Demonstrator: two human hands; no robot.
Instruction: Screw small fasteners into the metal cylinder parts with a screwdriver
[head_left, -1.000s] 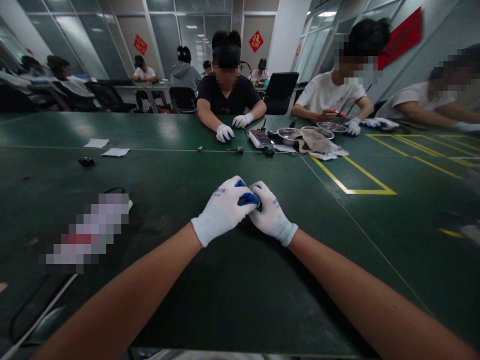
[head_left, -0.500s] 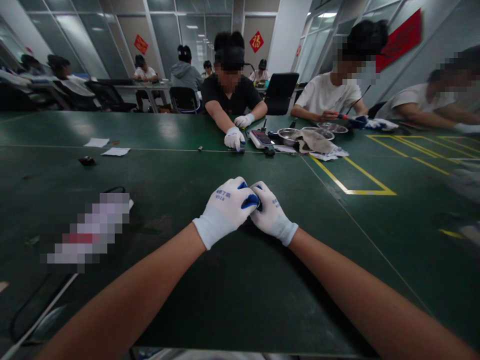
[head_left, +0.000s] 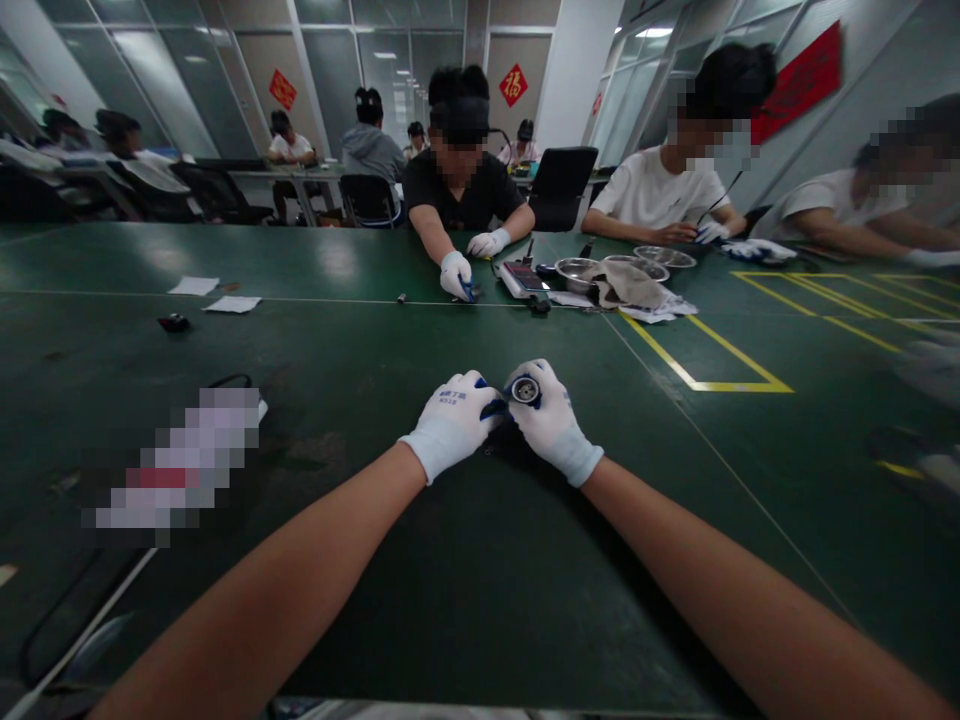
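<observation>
My right hand (head_left: 550,415), in a white glove with blue palm, is closed around a small round part (head_left: 525,390). The part has a silvery rim and a dark inside with small details; its open end faces me, and the rest is hidden in my fingers. Just left of it, my left hand (head_left: 459,415), gloved alike, has its fingers curled towards the right hand. Whatever those fingers hold, if anything, is too dark to make out. Both hands are over the green table (head_left: 450,580).
A power strip (head_left: 180,455) with a cable lies at left, partly blurred out. Beyond it are a small dark object (head_left: 174,323) and paper slips (head_left: 232,304). Across the table are metal bowls (head_left: 576,270), a cloth (head_left: 630,285), a digital device (head_left: 521,280) and co-workers' gloved hands (head_left: 455,275).
My hands have turned and parted slightly, bringing the round part's open end into view in my right hand. The co-worker opposite has shifted a hand slightly left.
</observation>
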